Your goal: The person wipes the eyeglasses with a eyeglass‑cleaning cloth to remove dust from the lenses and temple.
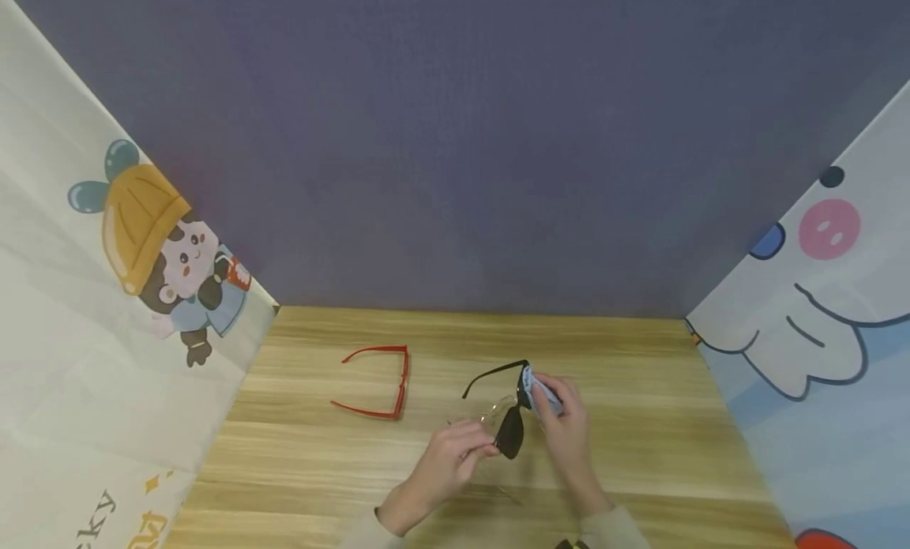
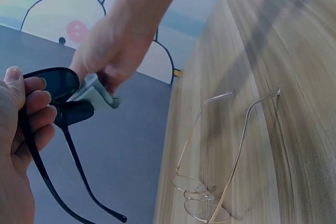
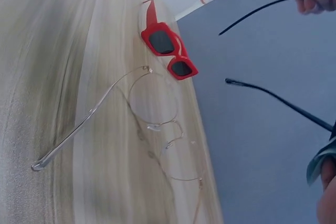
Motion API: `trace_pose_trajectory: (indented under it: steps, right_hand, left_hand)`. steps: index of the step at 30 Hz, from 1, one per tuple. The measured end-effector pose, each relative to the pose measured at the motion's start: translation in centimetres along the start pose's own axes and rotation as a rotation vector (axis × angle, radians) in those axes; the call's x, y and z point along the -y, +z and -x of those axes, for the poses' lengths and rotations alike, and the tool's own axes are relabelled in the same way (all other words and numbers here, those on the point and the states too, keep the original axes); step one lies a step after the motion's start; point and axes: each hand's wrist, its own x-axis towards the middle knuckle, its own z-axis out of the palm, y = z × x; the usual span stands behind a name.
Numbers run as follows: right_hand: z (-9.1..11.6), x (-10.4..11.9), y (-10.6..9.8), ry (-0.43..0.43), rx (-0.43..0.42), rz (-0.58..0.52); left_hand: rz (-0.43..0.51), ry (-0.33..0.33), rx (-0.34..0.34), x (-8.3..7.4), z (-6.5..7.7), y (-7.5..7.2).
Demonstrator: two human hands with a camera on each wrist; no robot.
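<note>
Black sunglasses are held up over the table between both hands. My left hand pinches them at one end of the frame, thumb on one side and fingers on the other in the left wrist view. My right hand holds a folded light-blue cloth around the other lens, which the cloth partly covers. The temples of the sunglasses stick out unfolded, away from the right hand. Below the hands, thin wire-rimmed glasses rest on the table with temples spread; in the head view the left hand and sunglasses partly hide them.
Red-framed sunglasses with dark lenses lie unfolded on the wooden table, left of the hands. A grey panel rises at the back. Printed cloth walls flank both sides. A small dark and yellow thing shows at the bottom edge.
</note>
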Motion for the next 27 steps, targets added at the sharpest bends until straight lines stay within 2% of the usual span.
trace_pose_trajectory:
  steps: [4, 7, 18, 21, 27]
  right_hand:
    - [0.1, 0.7, 0.1, -0.115, 0.026, -0.034]
    - [0.2, 1.3, 0.1, -0.152, 0.054, -0.048]
    - [0.3, 1.4, 0.3, -0.152, 0.037, -0.062]
    - [0.1, 1.1, 0.3, -0.115, 0.02, -0.044]
    - [-0.6, 0.7, 0.1, 0.069, -0.017, -0.029]
  left_hand:
    - [0.006, -0.013, 0.0, -0.1, 0.0, -0.2]
    - [0.009, -0.021, 0.0, -0.1, 0.0, -0.3]
    - [0.014, -0.014, -0.009, 0.0, 0.2, -0.2]
    - [0.017, -0.005, -0.001, 0.0, 0.1, -0.2]
    - [0.005, 0.014, 0.014, -0.3, 0.1, -0.2]
